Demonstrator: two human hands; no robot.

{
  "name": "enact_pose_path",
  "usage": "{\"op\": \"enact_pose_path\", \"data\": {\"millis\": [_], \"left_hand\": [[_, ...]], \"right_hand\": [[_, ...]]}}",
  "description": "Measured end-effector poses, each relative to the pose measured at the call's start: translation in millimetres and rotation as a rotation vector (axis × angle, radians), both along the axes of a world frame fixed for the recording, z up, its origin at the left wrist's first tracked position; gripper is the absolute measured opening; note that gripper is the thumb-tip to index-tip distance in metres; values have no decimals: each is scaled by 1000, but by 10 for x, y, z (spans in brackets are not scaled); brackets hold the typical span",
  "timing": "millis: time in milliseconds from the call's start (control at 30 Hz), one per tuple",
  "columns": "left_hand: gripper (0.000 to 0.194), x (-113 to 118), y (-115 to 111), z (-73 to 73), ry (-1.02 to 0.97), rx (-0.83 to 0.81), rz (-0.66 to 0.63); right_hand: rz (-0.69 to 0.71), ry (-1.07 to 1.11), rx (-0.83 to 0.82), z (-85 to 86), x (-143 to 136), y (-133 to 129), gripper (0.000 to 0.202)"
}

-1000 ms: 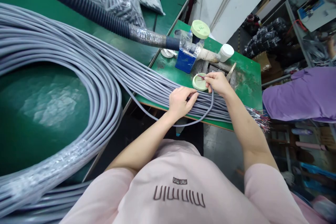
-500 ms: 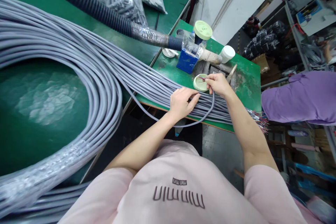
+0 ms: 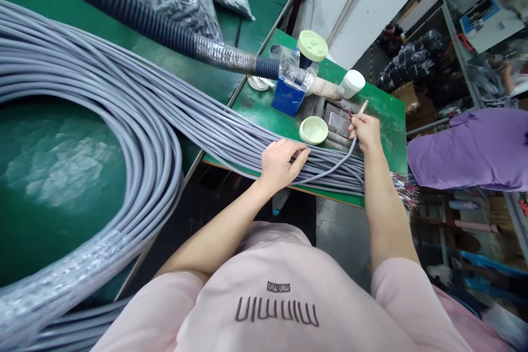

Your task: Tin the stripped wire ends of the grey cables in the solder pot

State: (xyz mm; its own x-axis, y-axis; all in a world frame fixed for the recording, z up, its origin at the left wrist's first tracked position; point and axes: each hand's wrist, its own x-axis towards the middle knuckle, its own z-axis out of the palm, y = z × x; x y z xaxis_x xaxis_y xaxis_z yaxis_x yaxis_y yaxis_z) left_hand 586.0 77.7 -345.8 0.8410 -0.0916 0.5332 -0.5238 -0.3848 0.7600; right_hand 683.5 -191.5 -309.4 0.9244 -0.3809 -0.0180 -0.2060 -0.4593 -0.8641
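My right hand [image 3: 366, 131] pinches a grey cable [image 3: 345, 160] close to its end. Thin dark red wires [image 3: 348, 113] fan out past the fingertips, over the edge of a small metal pot [image 3: 339, 121] with a shiny silvery surface. On the bundle of grey cables [image 3: 231, 143] lies my left hand [image 3: 282, 162], its fingers stretched over the strands and the thumb apart. Between the hands, just behind the bundle, sits a shallow pale green cup [image 3: 313, 130]. The bundle's far right end shows many bare coloured wire ends [image 3: 406, 190].
A ribbed black hose [image 3: 136, 8] crosses the green table to a blue box [image 3: 287, 94]. Behind the pot stand a white tub [image 3: 352, 83] and a jar with a pale green lid [image 3: 312, 45]. Large cable coils [image 3: 157, 148] fill the left. Purple cloth [image 3: 470, 148] is at right.
My right hand has moved right, taking the wire ends from the pale green cup to the metal pot. The held cable's loop has drawn in. My left hand stays on the bundle.
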Motion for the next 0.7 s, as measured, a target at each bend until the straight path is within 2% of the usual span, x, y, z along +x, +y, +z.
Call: {"op": "enact_pose_path", "data": {"millis": [100,267,700], "left_hand": [[19,-4,0,5,3,15,2],[22,-4,-2,4,2,49,25],[18,-5,2,-5,-22,32,14]], "right_hand": [[-13,-1,-43,-105,25,-19,16],[-18,39,-83,-183,34,-38,18],[-5,57,-103,-206,57,-16,18]]}}
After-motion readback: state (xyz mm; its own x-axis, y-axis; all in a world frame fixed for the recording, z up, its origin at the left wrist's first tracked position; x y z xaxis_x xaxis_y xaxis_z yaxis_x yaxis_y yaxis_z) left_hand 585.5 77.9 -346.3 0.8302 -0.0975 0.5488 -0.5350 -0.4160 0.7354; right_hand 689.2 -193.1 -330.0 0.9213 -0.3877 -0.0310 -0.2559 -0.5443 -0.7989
